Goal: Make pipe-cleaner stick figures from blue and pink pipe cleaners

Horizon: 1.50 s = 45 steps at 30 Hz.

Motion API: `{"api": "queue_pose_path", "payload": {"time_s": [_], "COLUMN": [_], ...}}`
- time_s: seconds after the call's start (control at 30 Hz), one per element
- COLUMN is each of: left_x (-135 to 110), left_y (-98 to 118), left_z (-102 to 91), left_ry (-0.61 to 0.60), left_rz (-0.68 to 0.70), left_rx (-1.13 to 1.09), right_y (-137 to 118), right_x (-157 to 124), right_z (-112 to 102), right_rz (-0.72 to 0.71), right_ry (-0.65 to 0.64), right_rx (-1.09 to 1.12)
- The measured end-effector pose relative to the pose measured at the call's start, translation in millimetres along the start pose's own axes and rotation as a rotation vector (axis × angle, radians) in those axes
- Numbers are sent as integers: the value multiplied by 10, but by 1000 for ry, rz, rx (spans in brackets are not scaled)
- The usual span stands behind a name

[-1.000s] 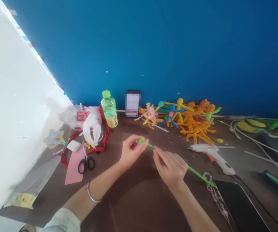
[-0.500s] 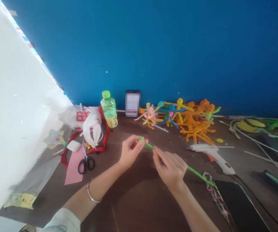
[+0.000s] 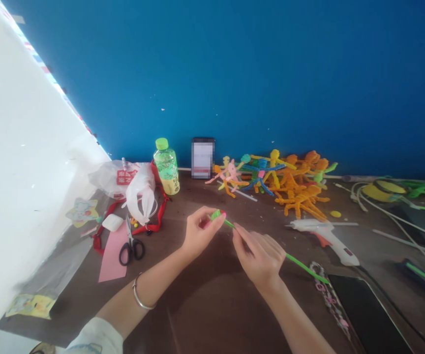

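My left hand (image 3: 199, 231) pinches the coiled green end of a green pipe cleaner (image 3: 304, 267) with a bit of pink showing at the fingertips. My right hand (image 3: 259, 254) is closed round the same pipe cleaner a little further along. Its long free end runs down to the right over the brown table (image 3: 205, 305). Both hands hover above the table's middle. A silver bangle sits on my left wrist.
A pile of pipe-cleaner figures (image 3: 282, 179) lies at the back by the blue wall. A white glue gun (image 3: 326, 236) is to the right, black scissors (image 3: 131, 246) on pink paper to the left, a green bottle (image 3: 166, 167), a plastic bag (image 3: 131, 184), a dark tablet (image 3: 367, 309).
Hardly anything has moved. My left fingers have turned the coiled green end slightly, and my right hand has shifted a touch to the left.
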<state>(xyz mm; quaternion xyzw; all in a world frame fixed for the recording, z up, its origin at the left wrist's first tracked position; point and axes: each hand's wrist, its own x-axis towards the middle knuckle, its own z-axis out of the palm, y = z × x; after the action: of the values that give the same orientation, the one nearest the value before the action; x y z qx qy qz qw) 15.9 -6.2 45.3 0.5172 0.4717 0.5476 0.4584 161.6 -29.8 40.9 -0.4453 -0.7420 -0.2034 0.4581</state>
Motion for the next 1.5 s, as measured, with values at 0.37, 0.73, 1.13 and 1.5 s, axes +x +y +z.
{"api": "queue_pose_path", "payload": {"time_s": [0.37,0.73,1.13,1.5], "left_x": [3,66,78,80], "left_y": [21,-122,-132,-136], "left_z": [0,-14,-39,-52], "left_ry": [-1,-192,-352,-550], "left_rz": [-43,-150,-219,-267], "left_rx": [8,-300,-392,-553], "right_y": [-1,51,18,21], "right_x": [-17,12,158,212], "right_z": [0,-55,-148,-186], "right_rz": [4,107,343,505], "right_ry": [-20,-188,-336,-391], "right_rx": [22,278,605,781]}}
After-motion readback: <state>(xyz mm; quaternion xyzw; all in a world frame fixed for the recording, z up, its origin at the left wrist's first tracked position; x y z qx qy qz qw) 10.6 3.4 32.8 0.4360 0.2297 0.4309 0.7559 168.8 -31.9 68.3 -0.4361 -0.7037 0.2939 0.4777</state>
